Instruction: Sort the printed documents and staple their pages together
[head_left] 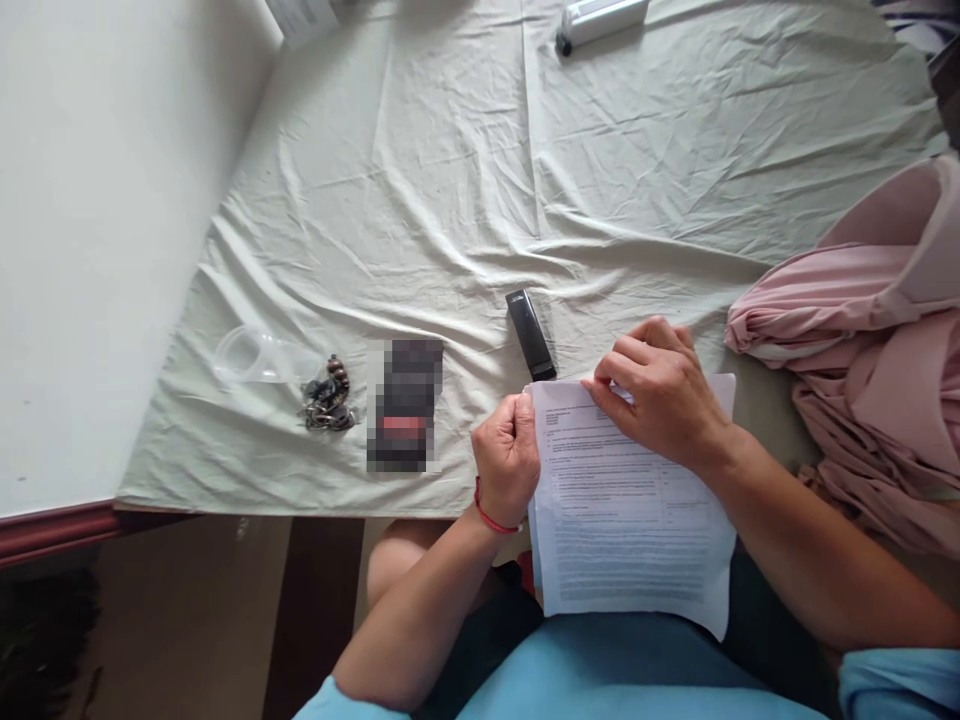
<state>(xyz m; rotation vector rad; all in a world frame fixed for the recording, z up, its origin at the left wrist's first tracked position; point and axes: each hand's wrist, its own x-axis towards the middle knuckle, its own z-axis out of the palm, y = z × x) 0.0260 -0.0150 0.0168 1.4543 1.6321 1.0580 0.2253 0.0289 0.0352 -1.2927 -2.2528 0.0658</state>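
A stack of printed papers (pixel 622 540) hangs over the table's near edge, its lower part above my lap. My left hand (pixel 507 448) is closed on its upper left corner, thumb on top; a red cord bracelet circles that wrist. Across the top edge lies my right hand (pixel 660 390), fingers bent and pinching the paper's upper edge near the middle. Just beyond the papers rests a black stapler (pixel 530 334), touched by neither hand. The lower sheets are mostly hidden under the top one.
A pale green cloth (pixel 450 200) with creases covers the table. Left are a blurred-out dark object (pixel 405 405), a bunch of keys (pixel 330 395) and a clear plastic cup (pixel 251 355). Pink fabric (pixel 862 300) is heaped right. A white cylindrical object (pixel 604 22) lies at the back.
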